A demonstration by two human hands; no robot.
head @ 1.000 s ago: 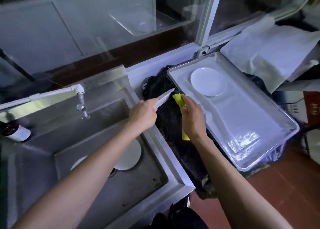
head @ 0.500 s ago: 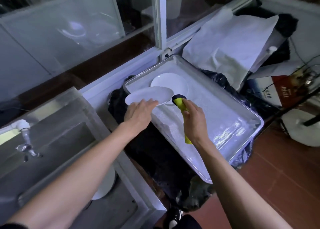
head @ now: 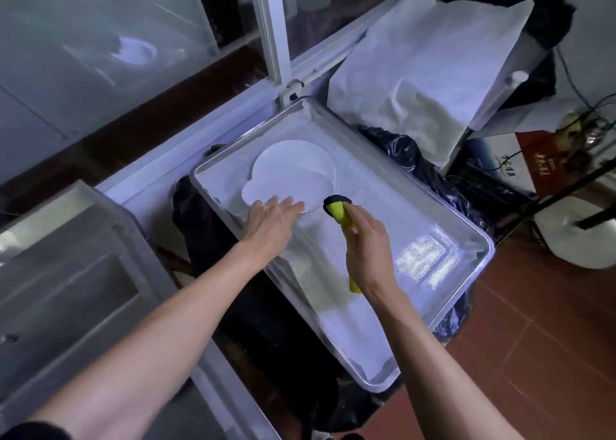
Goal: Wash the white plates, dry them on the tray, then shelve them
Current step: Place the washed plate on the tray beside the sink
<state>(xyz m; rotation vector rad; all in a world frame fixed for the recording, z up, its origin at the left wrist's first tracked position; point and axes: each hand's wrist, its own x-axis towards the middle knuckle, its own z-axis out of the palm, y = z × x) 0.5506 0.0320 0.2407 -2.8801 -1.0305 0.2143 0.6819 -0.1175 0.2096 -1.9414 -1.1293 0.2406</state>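
Beside the steel sink (head: 66,273), our tray (head: 443,206) now fills the view. Our left hand (head: 270,221), fingers spread flat, has lowered its white plate (head: 283,189) onto the far plate (head: 300,159). Our right hand (head: 366,243) still grips the yellow cloth (head: 340,211). Writing on the red box (head: 546,159) is unreadable.

The left hand (head: 271,221) lies with straight fingers on the near edge of a white plate (head: 266,191), which overlaps a second white plate (head: 300,163) in the metal tray (head: 460,229). Just beside them, the right hand (head: 368,251) grips a yellow cloth (head: 338,213) with a dark end. A steel sink (head: 66,273) sits to the left.
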